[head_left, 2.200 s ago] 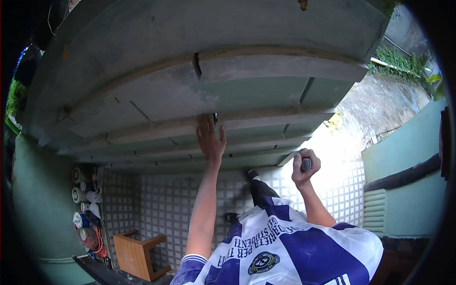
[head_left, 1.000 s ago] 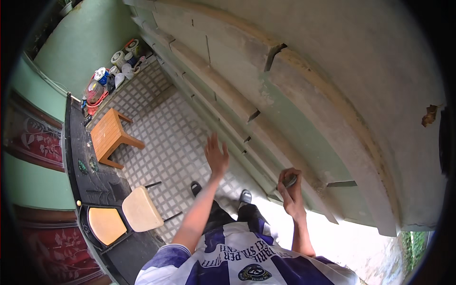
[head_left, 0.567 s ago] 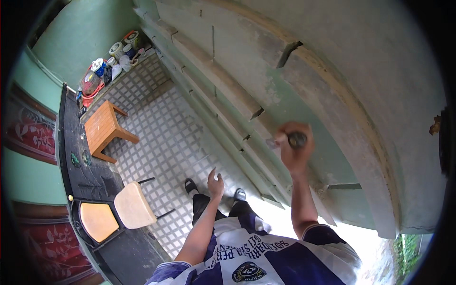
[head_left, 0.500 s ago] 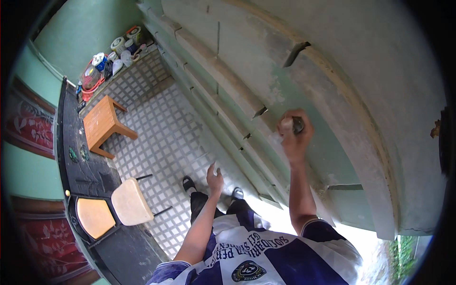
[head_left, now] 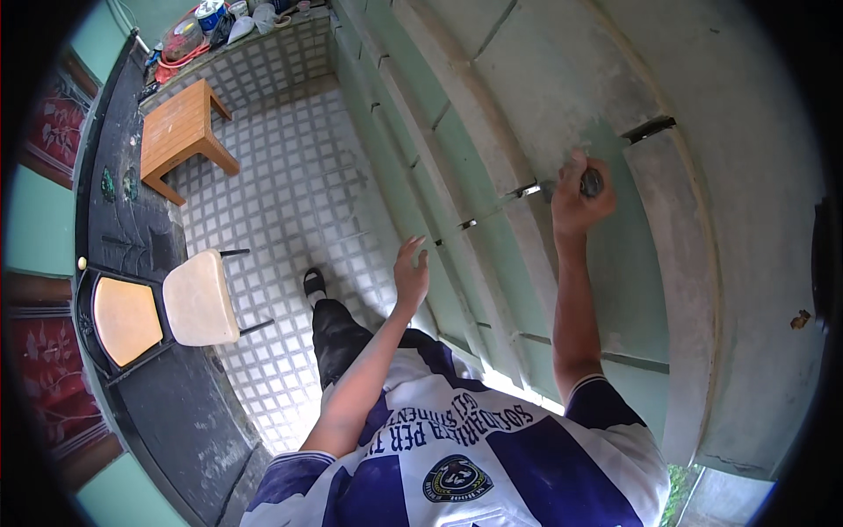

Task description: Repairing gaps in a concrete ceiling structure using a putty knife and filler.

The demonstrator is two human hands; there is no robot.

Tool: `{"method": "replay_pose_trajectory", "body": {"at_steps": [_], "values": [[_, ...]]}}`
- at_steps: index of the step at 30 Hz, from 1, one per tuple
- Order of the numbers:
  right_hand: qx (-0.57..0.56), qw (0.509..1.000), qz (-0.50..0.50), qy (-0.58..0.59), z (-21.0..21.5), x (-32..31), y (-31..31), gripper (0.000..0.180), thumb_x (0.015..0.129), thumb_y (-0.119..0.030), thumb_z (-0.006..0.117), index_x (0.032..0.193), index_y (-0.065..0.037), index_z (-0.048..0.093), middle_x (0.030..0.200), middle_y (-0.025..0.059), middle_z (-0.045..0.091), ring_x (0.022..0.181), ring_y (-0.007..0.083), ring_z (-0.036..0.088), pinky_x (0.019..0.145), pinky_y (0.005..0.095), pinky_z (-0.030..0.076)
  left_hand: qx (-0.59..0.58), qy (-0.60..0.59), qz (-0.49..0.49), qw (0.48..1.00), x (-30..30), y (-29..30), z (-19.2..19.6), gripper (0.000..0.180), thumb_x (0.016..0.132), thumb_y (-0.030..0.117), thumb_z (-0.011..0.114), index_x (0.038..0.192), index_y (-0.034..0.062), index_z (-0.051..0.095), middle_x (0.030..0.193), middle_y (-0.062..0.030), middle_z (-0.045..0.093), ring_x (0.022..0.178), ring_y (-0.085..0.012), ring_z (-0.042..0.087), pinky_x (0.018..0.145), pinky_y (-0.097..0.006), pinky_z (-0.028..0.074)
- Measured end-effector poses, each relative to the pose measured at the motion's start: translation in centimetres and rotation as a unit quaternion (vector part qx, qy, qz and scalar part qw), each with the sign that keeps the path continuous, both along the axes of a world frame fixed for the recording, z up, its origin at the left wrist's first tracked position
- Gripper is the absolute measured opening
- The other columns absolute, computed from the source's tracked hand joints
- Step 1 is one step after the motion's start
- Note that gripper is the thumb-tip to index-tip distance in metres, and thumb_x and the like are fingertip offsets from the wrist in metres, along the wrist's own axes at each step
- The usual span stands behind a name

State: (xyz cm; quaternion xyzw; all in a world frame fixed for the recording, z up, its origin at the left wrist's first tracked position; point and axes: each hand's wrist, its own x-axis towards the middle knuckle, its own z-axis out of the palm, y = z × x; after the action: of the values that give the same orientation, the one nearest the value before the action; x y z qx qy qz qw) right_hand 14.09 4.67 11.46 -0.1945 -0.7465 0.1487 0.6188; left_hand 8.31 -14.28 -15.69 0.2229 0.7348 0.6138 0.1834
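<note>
- Closest are the purple-and-white shirt [head_left: 544, 457] and the two forearms coming up from it, the left one reaching over the black trousers [head_left: 338, 338].
- The left hand [head_left: 413, 274] hangs near the middle of the view, its grip apart, thumb and fingers spread, beside the lower part of the wall in the view.
- The right hand [head_left: 580, 204] is farther up, in front of the wall, its grip clamped on a hand tool [head_left: 592, 182]; the round dark end of the handle faces the camera.
- A thin grey part shows to the left of that fist, just beside a gap in a raised strip [head_left: 505, 145]; I cannot tell whether the two touch.
- The wall [head_left: 623, 272] is green with a cloudy grey patch [head_left: 518, 88], and several pale strips run slantwise along it.
- One sandalled foot [head_left: 314, 283] stands on the checked floor [head_left: 281, 202].
- To the left is a chair with a cream seat [head_left: 200, 299] and a yellow backrest [head_left: 127, 321], next to a black ledge [head_left: 198, 439].
- Beyond it stands an orange stool [head_left: 176, 127].
- Farthest off, a tiled shelf [head_left: 263, 53] carries a blue-and-white bucket [head_left: 209, 13], bags and a red hose.
</note>
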Motion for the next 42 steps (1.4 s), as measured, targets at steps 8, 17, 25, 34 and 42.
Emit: {"method": "replay_pose_trajectory", "body": {"at_steps": [8,17,25,34,42], "values": [[-0.038,0.999,-0.018,-0.014,0.0,-0.4,0.3,0.027,0.094,-0.009,0.069,0.070,-0.005,0.056,0.055,0.0023,0.057,0.047,0.0098,0.054,0.044,0.0267,0.040,0.031,-0.007,-0.041,0.999,-1.2,1.2,0.1,0.032,0.092,0.013,0.060,0.123,0.0065,0.064,0.133,-0.0201,0.059,0.127,-0.0355,0.053,0.109,-0.043,0.040],[-0.138,0.979,-0.056,0.140,-2.2,-1.3,-2.0,0.025,0.098,-0.005,0.060,0.077,-0.005,0.046,0.062,0.0035,0.050,0.053,0.0085,0.043,0.047,0.0267,0.037,0.007,-0.035,-0.189,0.981,-10.4,0.9,1.9,0.035,0.097,0.011,0.057,0.131,0.0093,0.060,0.145,-0.0114,0.050,0.133,-0.0273,0.050,0.104,-0.043,0.044],[-0.094,0.934,-0.306,-0.157,-0.3,-3.3,-8.6,0.028,0.081,-0.011,0.080,0.098,-0.001,0.060,0.101,0.0146,0.056,0.083,0.0284,0.060,0.069,0.0383,0.050,0.038,-0.064,-0.297,0.952,-18.6,0.7,9.6,0.041,0.095,0.012,0.059,0.136,0.0132,0.057,0.146,-0.0102,0.049,0.131,-0.0269,0.051,0.102,-0.043,0.045],[-0.288,0.858,-0.414,-0.099,1.2,-3.5,-14.9,0.018,0.083,0.000,0.072,0.098,0.002,0.062,0.105,0.0141,0.061,0.083,0.0308,0.067,0.069,0.0399,0.051,0.157,0.095,-0.467,0.865,-21.7,8.2,21.4,0.045,0.089,0.017,0.066,0.134,0.0114,0.061,0.157,-0.0161,0.031,0.118,-0.0254,0.055,0.095,-0.039,0.047],[-0.467,0.796,-0.377,-0.084,-3.9,-4.4,-12.8,0.060,0.084,0.003,0.056,0.140,-0.013,0.041,0.061,0.0103,0.049,0.056,0.0237,0.055,0.056,0.0413,0.042,0.268,0.186,-0.518,0.791,-24.0,14.7,26.8,0.034,0.092,0.017,0.062,0.123,0.0060,0.063,0.150,-0.0206,0.039,0.125,-0.0328,0.053,0.096,-0.044,0.049]]}}
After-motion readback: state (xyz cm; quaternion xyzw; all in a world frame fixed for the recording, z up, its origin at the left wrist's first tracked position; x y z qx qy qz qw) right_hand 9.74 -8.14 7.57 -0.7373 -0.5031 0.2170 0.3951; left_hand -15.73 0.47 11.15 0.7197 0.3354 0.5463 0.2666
